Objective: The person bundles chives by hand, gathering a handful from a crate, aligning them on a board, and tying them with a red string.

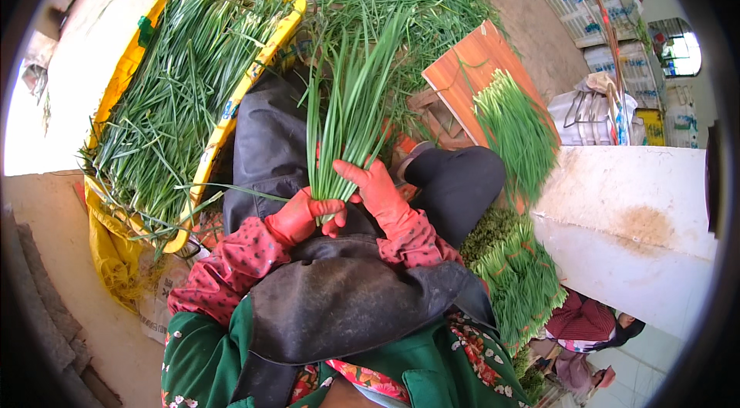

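A bunch of long green garlic chives stands upright over my lap, its leaves fanning out away from me. My left hand, in a red rubber glove, is closed around the lower end. Gloved the same way, my right hand grips the bunch from the right, thumb across the stems. One stray leaf sticks out leftward beside my left wrist. At my left stands a yellow-rimmed crate heaped with loose chives. A wooden board on the right bears a neat pile of chives.
A loose heap of greens covers the floor ahead. Tied bundles lie by my right side, next to a white panel. White plastic crates are stacked at the far right. Another person sits at the lower right.
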Motion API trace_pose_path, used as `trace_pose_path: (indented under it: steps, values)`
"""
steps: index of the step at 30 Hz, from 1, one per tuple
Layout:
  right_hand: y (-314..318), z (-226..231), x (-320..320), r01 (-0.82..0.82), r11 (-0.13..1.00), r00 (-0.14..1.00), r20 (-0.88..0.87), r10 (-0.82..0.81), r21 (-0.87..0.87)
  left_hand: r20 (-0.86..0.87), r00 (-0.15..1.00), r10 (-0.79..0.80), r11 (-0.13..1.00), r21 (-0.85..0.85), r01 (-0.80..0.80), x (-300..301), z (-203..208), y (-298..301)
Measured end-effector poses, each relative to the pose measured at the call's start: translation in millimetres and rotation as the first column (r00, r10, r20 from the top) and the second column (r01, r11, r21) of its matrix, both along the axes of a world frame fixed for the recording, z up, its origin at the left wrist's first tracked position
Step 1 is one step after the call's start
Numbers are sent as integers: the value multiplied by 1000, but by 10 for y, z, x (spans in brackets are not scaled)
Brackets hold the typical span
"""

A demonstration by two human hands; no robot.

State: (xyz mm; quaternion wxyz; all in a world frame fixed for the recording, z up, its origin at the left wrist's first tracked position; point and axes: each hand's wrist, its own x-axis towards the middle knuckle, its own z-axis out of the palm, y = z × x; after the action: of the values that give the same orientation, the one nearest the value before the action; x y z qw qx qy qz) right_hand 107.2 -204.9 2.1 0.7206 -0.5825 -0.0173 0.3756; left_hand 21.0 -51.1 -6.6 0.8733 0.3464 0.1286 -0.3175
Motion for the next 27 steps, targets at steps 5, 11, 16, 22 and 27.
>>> trace_pose_path:
  steps: [5,11,16,22,27]
  values:
    - [88,-161,293,231,970,973,-51,-227,79,-31,998,62,995,74,-60,-132,79,202]
    - [-967,239,1492,699,700,682,435,-588,-150,-208,976,63,995,88,-46,-436,254,531]
    - [278,780,423,-130,968,727,643,241,-216,-303,953,9,998,62,11,-362,176,597]
    - [391,662,273,-218,657,157,639,753,-722,-149,950,-275,857,410,312,97,799,576]
    - [-1052,1094,934,318,133,336,242,910,-939,-203,891,-405,799,395,453,95,901,1021]
